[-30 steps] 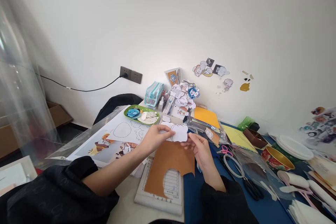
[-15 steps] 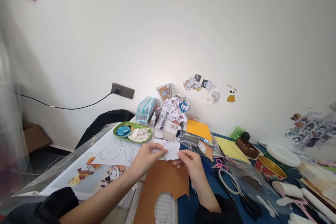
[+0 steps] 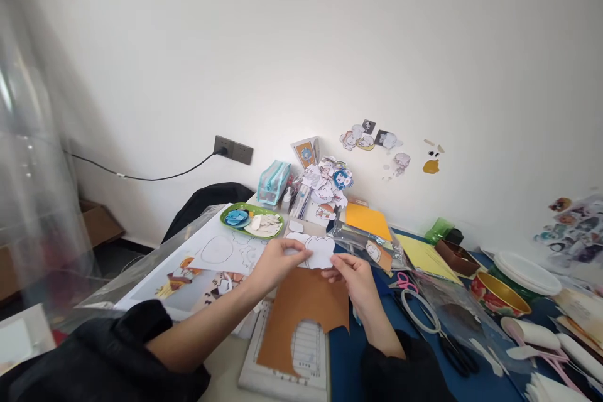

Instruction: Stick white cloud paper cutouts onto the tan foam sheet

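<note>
A white paper cutout [image 3: 321,252] with a scalloped, cloud-like edge is held up between both hands. My left hand [image 3: 285,260] pinches its left side between thumb and fingers. At its lower right edge, my right hand [image 3: 352,273] pinches it. Below the hands lies a brown sheet [image 3: 301,301] with a curved piece cut out of it, resting on a printed booklet [image 3: 254,380]. Behind the cutout is a smaller white paper shape [image 3: 296,226].
A green tray [image 3: 225,221] holds blue and white scraps. Drawings [image 3: 217,250] lie at the left. Pink scissors [image 3: 402,281], black-handled scissors [image 3: 459,355], a red-gold bowl [image 3: 499,294] and yellow paper [image 3: 426,254] are at the right. An orange sheet [image 3: 367,221] lies behind.
The view has shifted, so the desk and both hands appear slightly farther right and higher. Both hands still hold the white cutout, and more of the booklet shows below.
</note>
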Demonstrator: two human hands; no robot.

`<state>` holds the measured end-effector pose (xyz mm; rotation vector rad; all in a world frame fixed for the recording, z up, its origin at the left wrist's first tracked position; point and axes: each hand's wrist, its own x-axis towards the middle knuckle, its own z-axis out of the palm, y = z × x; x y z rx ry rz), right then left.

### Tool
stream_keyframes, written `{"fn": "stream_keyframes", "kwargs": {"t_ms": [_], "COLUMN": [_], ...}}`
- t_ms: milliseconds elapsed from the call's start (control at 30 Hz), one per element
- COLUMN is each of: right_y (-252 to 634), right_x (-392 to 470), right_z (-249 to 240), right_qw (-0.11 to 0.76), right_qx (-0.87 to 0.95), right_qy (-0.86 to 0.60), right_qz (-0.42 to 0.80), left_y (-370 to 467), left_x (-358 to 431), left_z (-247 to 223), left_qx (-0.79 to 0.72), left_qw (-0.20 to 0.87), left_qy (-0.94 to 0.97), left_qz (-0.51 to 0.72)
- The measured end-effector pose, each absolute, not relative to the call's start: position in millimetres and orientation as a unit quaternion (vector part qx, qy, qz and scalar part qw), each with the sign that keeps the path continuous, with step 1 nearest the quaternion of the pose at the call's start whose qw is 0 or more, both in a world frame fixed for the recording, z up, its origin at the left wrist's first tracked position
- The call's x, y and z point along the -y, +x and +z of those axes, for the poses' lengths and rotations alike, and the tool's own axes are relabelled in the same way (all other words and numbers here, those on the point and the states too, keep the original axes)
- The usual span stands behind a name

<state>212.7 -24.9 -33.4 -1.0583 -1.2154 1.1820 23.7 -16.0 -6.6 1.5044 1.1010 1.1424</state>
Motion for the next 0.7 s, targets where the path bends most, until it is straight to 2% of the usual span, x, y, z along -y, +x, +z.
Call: {"fn": "stream_keyframes", "kwargs": {"t_ms": [700], "right_y": [214.9], "right_x": [27.4], "right_z": [-31.5], "right_qw": [0.533], "right_qx": [0.503], "right_qy": [-0.460], "right_qz": [0.502], "left_y": [25.7], "left_x": [15.4], "left_z": [-9.0], "left_qx": [-0.461], "left_qw": [0.466], "left_qy": [0.597], "left_qz": [0.462]}}
